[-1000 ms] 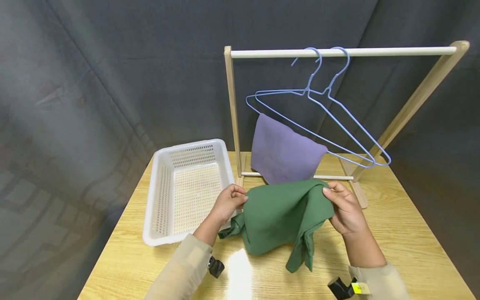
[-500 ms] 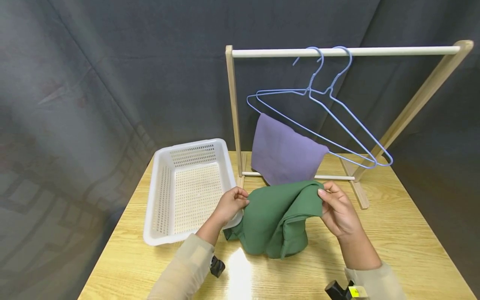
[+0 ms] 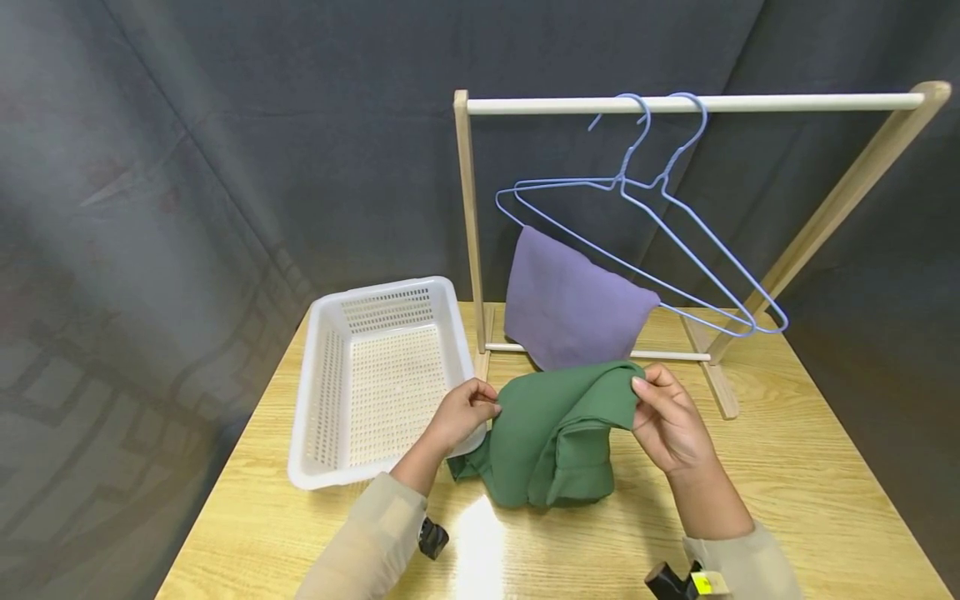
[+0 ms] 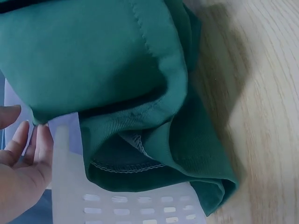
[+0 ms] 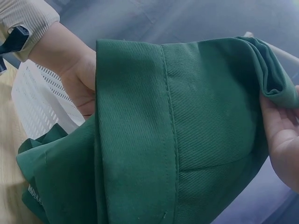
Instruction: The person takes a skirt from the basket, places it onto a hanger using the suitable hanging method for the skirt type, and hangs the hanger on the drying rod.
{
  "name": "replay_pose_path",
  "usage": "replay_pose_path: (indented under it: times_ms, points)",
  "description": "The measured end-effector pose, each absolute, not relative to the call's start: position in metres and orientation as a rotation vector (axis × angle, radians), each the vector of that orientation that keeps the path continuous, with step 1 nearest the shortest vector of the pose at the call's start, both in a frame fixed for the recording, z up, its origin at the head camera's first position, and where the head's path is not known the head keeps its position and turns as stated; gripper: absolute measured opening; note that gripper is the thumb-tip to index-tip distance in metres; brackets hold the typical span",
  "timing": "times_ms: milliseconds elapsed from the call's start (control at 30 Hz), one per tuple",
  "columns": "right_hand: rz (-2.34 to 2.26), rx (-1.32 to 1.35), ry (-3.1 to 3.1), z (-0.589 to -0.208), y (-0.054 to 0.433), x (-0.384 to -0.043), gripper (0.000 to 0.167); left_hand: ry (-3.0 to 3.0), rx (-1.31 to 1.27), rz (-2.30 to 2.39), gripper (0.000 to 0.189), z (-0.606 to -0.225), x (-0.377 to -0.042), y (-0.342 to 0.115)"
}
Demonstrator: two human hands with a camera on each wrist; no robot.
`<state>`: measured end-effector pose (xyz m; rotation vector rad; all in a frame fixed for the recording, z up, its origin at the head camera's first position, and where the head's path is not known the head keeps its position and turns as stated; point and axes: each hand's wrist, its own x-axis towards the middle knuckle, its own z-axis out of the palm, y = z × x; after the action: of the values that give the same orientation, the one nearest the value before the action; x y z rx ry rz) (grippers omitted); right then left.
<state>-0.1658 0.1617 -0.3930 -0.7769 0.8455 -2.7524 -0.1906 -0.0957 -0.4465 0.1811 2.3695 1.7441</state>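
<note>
A green garment (image 3: 543, 433) with wide stitched hems hangs folded and bunched over the tabletop in the head view. My left hand (image 3: 462, 414) pinches its upper left edge beside the basket. In the left wrist view, the fingers (image 4: 41, 144) meet a corner of the fabric, and a loose fold opens below, showing an overlocked inner seam. Up at the right, my right hand (image 3: 672, 421) grips the garment's folded upper corner between thumb and fingers. The right wrist view shows the broad hem (image 5: 135, 130) facing the camera, with part of the left hand hidden behind it.
A white perforated basket (image 3: 302, 417) stands left, its corner overlapped by the left hand and fabric. Behind the garment is a wooden rack with a white rail (image 3: 787, 102). Two blue hangers (image 3: 693, 229) hang there, with a purple cloth (image 3: 573, 300) draped over hanger wire.
The right hand has moved slightly left and toward the left hand. The garment's hanging lower right part has swung up and left, bunching beneath the folds. The left hand has barely moved.
</note>
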Motion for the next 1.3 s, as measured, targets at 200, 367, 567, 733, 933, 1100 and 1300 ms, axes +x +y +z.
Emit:
replay_pose_path:
  times_ms: [200,367,567,733,933,1100,1300]
  points:
    - [-2.765,-0.765,0.829,-0.394,0.161,-0.167,0.029,2.447,0.239,1.685,0.016,-0.432,-0.177,-0.091]
    - [-2.782,-0.75,0.799,-0.394,0.16,-0.167,0.028,2.534,0.345,1.622,0.015,-0.443,-0.174,-0.09]
    - [-2.797,-0.738,0.78,-0.396,0.16,-0.169,0.029,2.325,0.579,1.684,0.016,-0.43,-0.163,-0.085]
    - [-2.815,-0.71,0.771,-0.398,0.159,-0.17,0.031,2.138,0.787,1.666,0.018,-0.411,-0.152,-0.079]
    - [-2.819,-0.7,0.753,-0.4,0.16,-0.171,0.031,2.146,0.776,1.562,0.019,-0.407,-0.149,-0.07]
    - [-2.827,-0.679,0.757,-0.402,0.161,-0.172,0.031,2.187,0.758,1.544,0.013,-0.41,-0.146,-0.064]
    - [-2.831,-0.62,0.819,-0.403,0.166,-0.172,0.032,2.253,0.71,1.568,0.005,-0.409,-0.145,-0.064]
